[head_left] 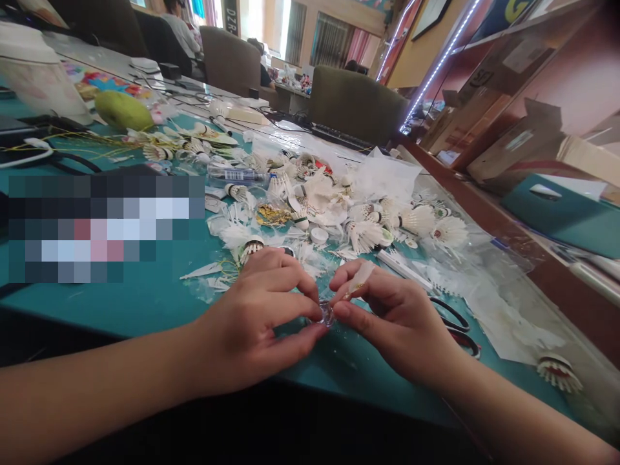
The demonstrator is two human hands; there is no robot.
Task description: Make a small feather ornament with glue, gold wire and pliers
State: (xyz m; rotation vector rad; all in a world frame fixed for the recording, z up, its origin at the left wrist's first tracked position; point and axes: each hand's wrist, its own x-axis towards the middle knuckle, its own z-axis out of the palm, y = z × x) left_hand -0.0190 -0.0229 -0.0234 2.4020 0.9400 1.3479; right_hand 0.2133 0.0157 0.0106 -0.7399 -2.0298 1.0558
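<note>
My left hand [271, 303] pinches a small clear plastic piece [326, 314] between thumb and fingers, just above the table's front edge. Close by on the right, my right hand [387, 310] has its thumb and fingertips together at that same clear piece. A pale, feather-like strip [361, 278] with small golden specks stands up between the right fingers. Behind my left fingers lies a shuttlecock [252, 247], partly covered by the hand. Scissors [458, 326] with dark handles lie beside my right wrist, their blades hidden.
Many shuttlecocks and loose feathers [365, 234] are heaped on the teal table [159, 258] beyond my hands. A clear bottle [237, 175] lies among them. A green fruit [123, 111] and a white-lidded cup [41, 74] stand at the left. Another person [183, 32] sits far back.
</note>
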